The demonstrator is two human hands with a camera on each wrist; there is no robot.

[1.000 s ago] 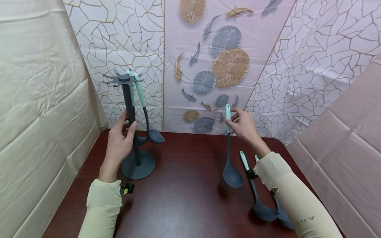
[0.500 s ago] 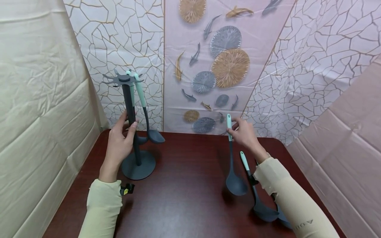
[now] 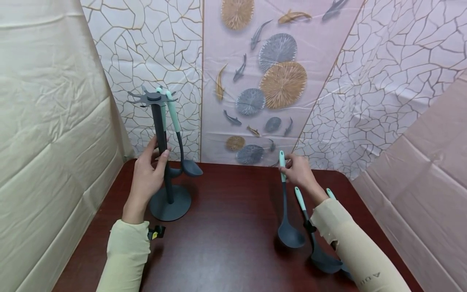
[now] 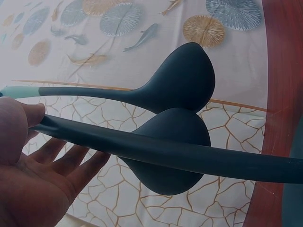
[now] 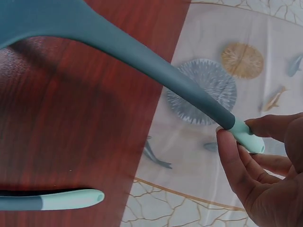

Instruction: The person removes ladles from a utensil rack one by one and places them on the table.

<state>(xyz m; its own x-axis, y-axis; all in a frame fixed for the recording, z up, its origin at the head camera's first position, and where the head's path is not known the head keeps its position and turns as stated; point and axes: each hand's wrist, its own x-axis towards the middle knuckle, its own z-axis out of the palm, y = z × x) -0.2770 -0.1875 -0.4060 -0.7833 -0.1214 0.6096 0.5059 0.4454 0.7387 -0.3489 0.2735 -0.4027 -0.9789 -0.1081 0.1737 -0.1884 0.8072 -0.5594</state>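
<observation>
My left hand [image 3: 147, 172] holds the dark post of a utensil stand [image 3: 159, 125] between thumb and fingers. Two dark ladles with mint handles hang from its hooked top; the nearer ladle [image 3: 191, 167] partly covers the other. In the left wrist view both bowls, the front ladle bowl [image 4: 165, 125] among them, sit behind the post. My right hand [image 3: 299, 172] pinches the mint handle of another ladle [image 3: 290, 235], held upright with its bowl low over the table. Whether the bowl touches the wood cannot be told. In the right wrist view, fingertips and thumb grip that handle [image 5: 248, 137].
A second ladle [image 3: 324, 261] lies on the dark red table [image 3: 226, 227] beside my right forearm. Another mint handle [image 3: 330, 194] shows beyond it, mostly hidden by the sleeve. Patterned cloth [image 3: 248, 125] hangs behind the table, and plain cloth [image 3: 54, 142] lines the sides.
My right hand has lowered the ladle and brought it slightly right and nearer. The left hand stays on the stand, which has not visibly moved.
</observation>
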